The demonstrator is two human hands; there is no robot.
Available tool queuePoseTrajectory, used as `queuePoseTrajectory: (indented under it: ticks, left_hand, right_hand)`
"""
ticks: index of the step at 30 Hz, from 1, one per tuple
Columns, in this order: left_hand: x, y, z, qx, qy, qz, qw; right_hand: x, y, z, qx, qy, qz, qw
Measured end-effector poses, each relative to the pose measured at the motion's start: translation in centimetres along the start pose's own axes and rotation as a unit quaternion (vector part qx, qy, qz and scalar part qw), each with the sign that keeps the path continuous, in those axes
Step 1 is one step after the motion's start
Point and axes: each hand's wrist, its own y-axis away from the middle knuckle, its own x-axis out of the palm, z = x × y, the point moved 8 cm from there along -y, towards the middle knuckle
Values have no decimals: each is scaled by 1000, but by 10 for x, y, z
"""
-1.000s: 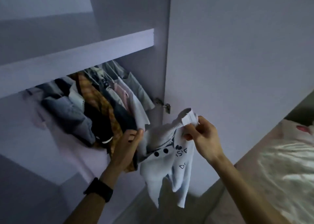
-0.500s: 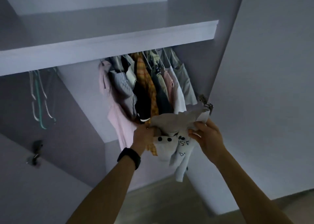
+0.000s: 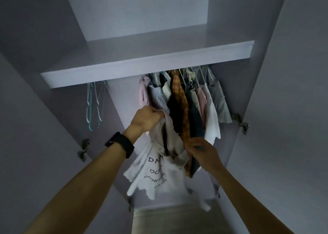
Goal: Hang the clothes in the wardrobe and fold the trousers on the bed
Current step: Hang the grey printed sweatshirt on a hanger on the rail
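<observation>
I stand at the open wardrobe [image 3: 85, 74] and look up under its shelf. My left hand [image 3: 146, 117] grips the top of a pale top with black lettering [image 3: 156, 170], raised in front of the hanging clothes [image 3: 186, 100]. My right hand [image 3: 202, 149] is lower, at the garment's right side, with its fingers pinching cloth where the pale top meets an orange checked garment [image 3: 181, 99]. Which of the two it pinches I cannot tell. The pale top droops between my arms. No hanger shows in it.
Several bare hangers [image 3: 93, 104] hang at the left of the rail. Door hinges [image 3: 242, 123] stick out on the right door, and hinges [image 3: 83, 148] on the left side. A white shelf edge [image 3: 159, 59] runs above the clothes. Pale floor [image 3: 174, 219] shows below.
My view has tilted up and moved to face the wardrobe. My left hand has risen with the pale top toward the rail; the top now hangs longer and unfolded. My right hand has dropped lower.
</observation>
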Motion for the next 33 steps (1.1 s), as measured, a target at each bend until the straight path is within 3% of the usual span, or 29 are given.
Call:
queuePoseTrajectory:
  ticks: [4, 8, 11, 13, 16, 17, 19, 21, 24, 26, 27, 29, 30, 33]
  left_hand:
    - [-33, 12, 17, -13, 7, -22, 1000]
    - [-72, 25, 44, -32, -23, -58, 998]
    - [-113, 36, 84, -57, -22, -101, 993]
    - [-137, 46, 117, -75, -55, -130, 987]
    - [-164, 61, 177, -131, -111, -158, 973]
    - [-169, 64, 195, -150, -118, -149, 970]
    - [-169, 64, 218, -169, -117, -111, 972]
    - [-167, 60, 222, -153, -92, -95, 979]
    - [-164, 51, 209, -107, -74, -95, 987]
    - [-156, 50, 204, -87, -93, -76, 989]
    - [-154, 49, 203, -83, -104, -78, 988]
    - [-158, 51, 204, -92, -131, -110, 981]
    - [-162, 52, 204, -98, -157, -129, 974]
    - [-162, 51, 196, -107, -258, -149, 949]
  right_hand:
    - [85, 4, 47, -142, 159, 58, 975]
    - [136, -12, 35, -111, 322, 81, 937]
    - [157, -21, 34, -105, 358, 120, 920]
    - [158, -29, 44, -95, 269, 146, 947]
    - [134, -45, 72, -16, -31, 156, 987]
    - [128, -49, 79, 19, -125, 164, 978]
    - [131, -48, 91, 97, -304, 190, 929]
    - [144, -45, 102, 138, -352, 204, 903]
    - [158, -47, 114, 152, -310, 207, 915]
    - [153, -54, 115, 155, -303, 167, 925]
    - [146, -58, 113, 144, -267, 141, 943]
    - [131, -66, 107, 94, -62, 106, 988]
    - [128, -70, 108, 63, 32, 109, 992]
    - [115, -82, 109, 15, 57, 98, 993]
